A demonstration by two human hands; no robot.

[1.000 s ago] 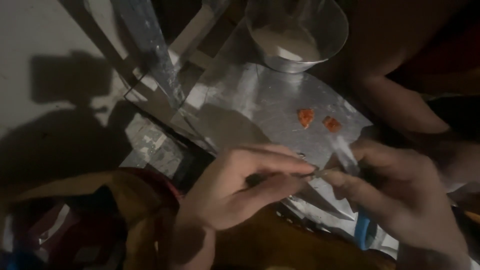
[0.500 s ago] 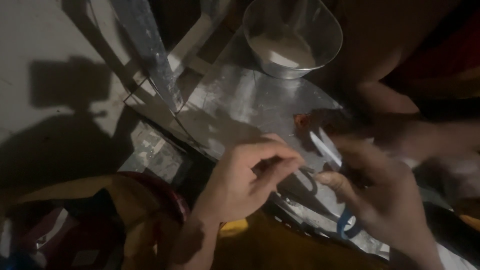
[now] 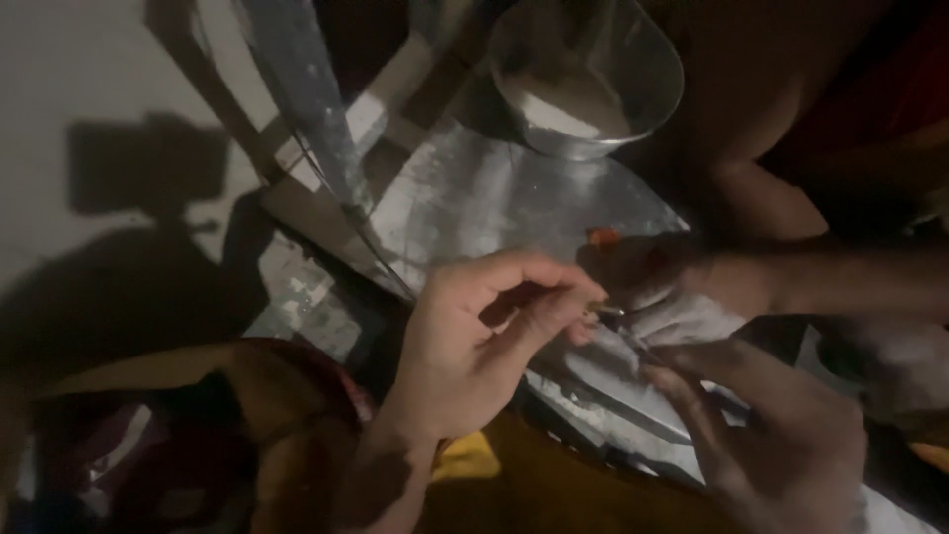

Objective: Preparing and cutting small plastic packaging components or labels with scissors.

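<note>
dim, foil-covered surface (image 3: 494,198) carries a round metal bowl (image 3: 583,79). left hand (image 3: 474,346) fingers (image 3: 554,297) pinch a thin shiny metal strip (image 3: 613,312), likely light, bendable, best gripped near its end; right hand (image 3: 781,445) fingers close underneath, grip unclear.

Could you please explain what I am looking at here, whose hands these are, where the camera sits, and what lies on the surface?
There is no machine here: a person works with bare hands, and the one camera is worn on their head, looking down. The light is dim. The left hand pinches something small and thin between thumb and fingers; what it is cannot be told. The right hand is beside it, low on the right, blurred. A third hand, reaching in from the right, looks like another person's. All are above a shiny silvery sheet. At its far edge stands a metal bowl holding something pale. A small orange piece lies on the sheet.
</note>
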